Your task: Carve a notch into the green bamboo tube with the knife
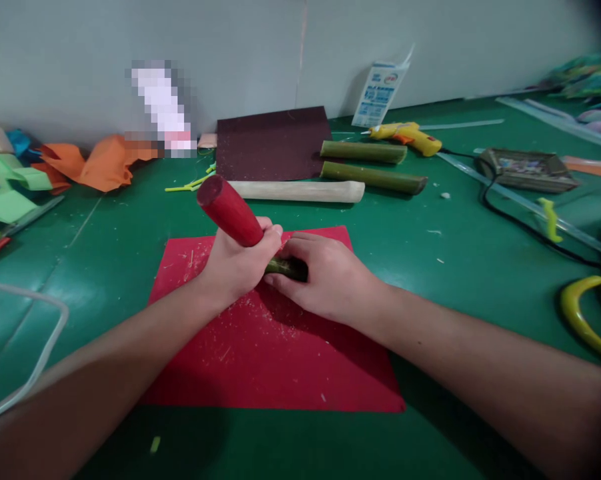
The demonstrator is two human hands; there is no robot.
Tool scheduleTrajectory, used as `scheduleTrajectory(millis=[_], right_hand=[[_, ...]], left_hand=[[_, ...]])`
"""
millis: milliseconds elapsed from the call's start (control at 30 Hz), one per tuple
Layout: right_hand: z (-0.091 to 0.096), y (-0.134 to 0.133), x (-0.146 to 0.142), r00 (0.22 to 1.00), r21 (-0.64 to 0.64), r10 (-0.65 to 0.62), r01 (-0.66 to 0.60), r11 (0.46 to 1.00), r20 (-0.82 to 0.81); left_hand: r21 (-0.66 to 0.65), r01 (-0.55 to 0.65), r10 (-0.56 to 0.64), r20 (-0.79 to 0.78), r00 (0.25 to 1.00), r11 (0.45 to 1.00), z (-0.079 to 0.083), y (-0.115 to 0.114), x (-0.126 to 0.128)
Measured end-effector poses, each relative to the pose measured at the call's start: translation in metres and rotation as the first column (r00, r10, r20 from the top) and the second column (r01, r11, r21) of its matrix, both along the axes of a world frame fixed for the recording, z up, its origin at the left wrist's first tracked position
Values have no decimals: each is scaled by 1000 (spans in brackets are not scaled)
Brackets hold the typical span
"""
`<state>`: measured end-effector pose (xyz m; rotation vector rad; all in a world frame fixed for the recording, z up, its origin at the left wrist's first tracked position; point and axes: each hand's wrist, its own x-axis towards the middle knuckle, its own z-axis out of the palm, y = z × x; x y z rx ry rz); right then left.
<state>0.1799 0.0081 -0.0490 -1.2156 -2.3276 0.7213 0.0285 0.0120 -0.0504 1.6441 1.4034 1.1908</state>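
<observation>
My left hand (243, 263) is closed round a thick red handle (230, 210), which leans up and to the left. Whatever tool head sits below that handle is hidden by the hand. Beside it, my right hand (325, 270) grips a short dark green bamboo piece (286, 268), fingers over its far side and thumb on the near side. Both hands are close together above a red mat (280, 373). Fine pale shavings lie scattered over the mat.
Behind the mat lie a pale stripped stick (300, 191), two green bamboo halves (373, 177) and a dark sheet (273, 147). A yellow glue gun (410, 137) trails a black cord rightward. Yellow-handled scissors (583, 313) sit at right, orange paper (105, 163) at left.
</observation>
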Motion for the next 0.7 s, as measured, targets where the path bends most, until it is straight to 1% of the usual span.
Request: scheduleTrajectory(millis=[100, 267, 467, 567, 700], right_hand=[[0, 0, 0, 1000, -24, -1, 0, 1000, -24], [1, 2, 1, 1000, -40, -11, 11, 999, -3], [1, 3, 1, 998, -11, -56, 57, 998, 42], [0, 3, 2, 998, -12, -51, 51, 999, 35], [0, 2, 1, 999, -10, -29, 29, 1000, 29]], left_hand=[[-6, 22, -22, 10, 1000, 1000, -1, 0, -2], [-41, 28, -24, 93, 995, 999, 2, -3, -3], [-21, -61, 63, 180, 982, 998, 8, 2, -1], [-28, -67, 71, 166, 984, 997, 6, 3, 0], [-5, -44, 45, 77, 996, 999, 4, 1, 3]])
